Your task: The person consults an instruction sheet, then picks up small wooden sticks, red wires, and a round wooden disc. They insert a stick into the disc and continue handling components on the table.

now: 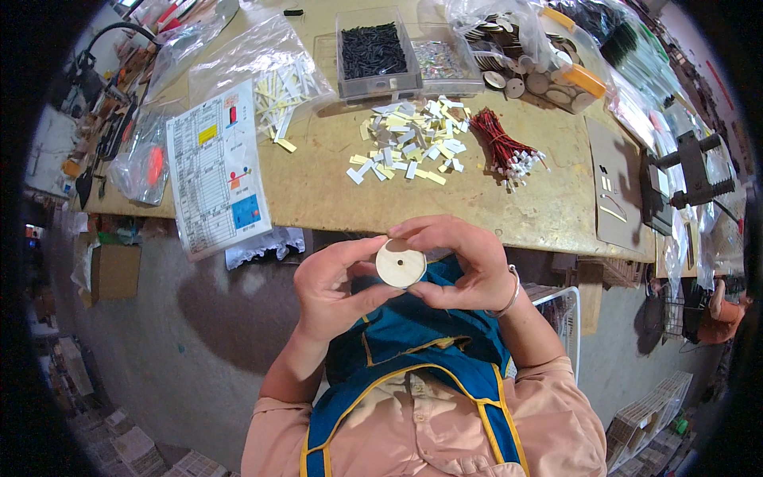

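Note:
A round pale wooden disc (391,269) with a small hole at its centre is held up just off the near table edge, over my blue apron. My left hand (330,274) grips its left rim between thumb and fingers. On the other side my right hand (469,262) pinches the top and lower right of the same disc. Beyond the hands, a scattered pile of small white and yellow strips (413,141) lies on the table. Right of that pile is a bundle of red and black wires (501,143) with white connectors.
Clear boxes hold black pieces (369,52) and small coloured parts (441,63). More discs fill a clear tub (548,79) with orange handles. A printed sheet (214,171) overhangs the left front edge. A dark metal fixture (687,179) stands right, beside a grey board (608,179).

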`<state>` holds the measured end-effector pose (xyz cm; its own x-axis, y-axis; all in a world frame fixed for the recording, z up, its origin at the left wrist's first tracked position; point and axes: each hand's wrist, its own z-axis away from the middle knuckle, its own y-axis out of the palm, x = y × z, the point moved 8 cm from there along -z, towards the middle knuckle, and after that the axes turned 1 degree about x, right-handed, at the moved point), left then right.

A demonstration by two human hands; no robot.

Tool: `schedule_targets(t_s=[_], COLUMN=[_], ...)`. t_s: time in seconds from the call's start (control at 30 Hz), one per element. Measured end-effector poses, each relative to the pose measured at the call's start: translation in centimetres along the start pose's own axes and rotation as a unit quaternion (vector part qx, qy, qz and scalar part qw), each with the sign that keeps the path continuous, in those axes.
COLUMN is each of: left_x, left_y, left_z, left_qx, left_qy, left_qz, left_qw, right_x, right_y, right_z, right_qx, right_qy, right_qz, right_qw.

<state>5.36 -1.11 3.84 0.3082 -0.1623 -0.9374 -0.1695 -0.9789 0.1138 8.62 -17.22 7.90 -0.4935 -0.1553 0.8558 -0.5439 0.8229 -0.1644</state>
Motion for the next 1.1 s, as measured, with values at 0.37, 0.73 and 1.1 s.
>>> schedule_targets(t_s=[0.37,0.73,1.1], left_x=[0.8,1.5,3.6], left_y=[0.1,-1.0,-3.7], left_z=[0.0,0.3,0.6], left_qx=[-0.02,-0.051,-0.146], left_qy=[-0.027,-0.006,-0.05], left_qz=[0.063,0.063,0.226], left_qw=[0.997,0.997,0.962], right_x=[-1.7,-3.9,-4.8], right_y=[0.2,-0.6,0.3], right_z=[0.6,1.8,2.1], right_qx=[0.021,-0.089,-0.139], right_qy=[0.042,0.104,0.135], right_qz=[-0.022,-0.206,-0.215], right_qw=[0.999,0.969,0.957])
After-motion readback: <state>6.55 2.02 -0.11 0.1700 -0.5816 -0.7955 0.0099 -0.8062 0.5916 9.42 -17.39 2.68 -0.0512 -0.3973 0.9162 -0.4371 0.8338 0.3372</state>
